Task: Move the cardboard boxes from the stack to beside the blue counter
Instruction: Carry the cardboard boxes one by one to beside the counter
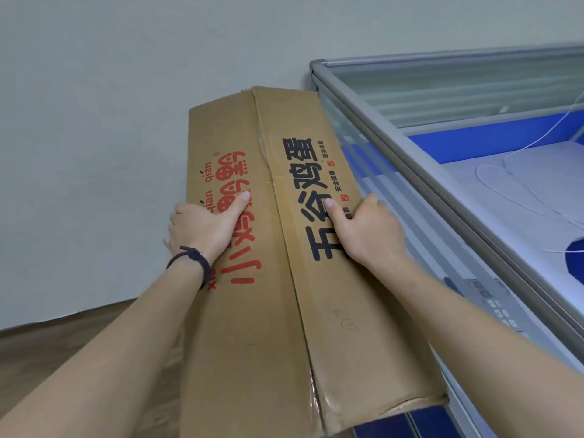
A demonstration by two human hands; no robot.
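1. Cardboard boxes [278, 248], flattened, are standing on edge at 6 o'clock, leaning just beside the blue counter [474, 147] at 3 o'clock.
2. You are gripping them: left hand [202, 230] clasping the left edge, right hand [366, 229] clasping the right.
3. Placement seems to be under way; next, probably settle them against the counter and release.

wall [126, 74] – pale, bare | floor [47, 358] – wood | partition [442, 99] – frosted glass
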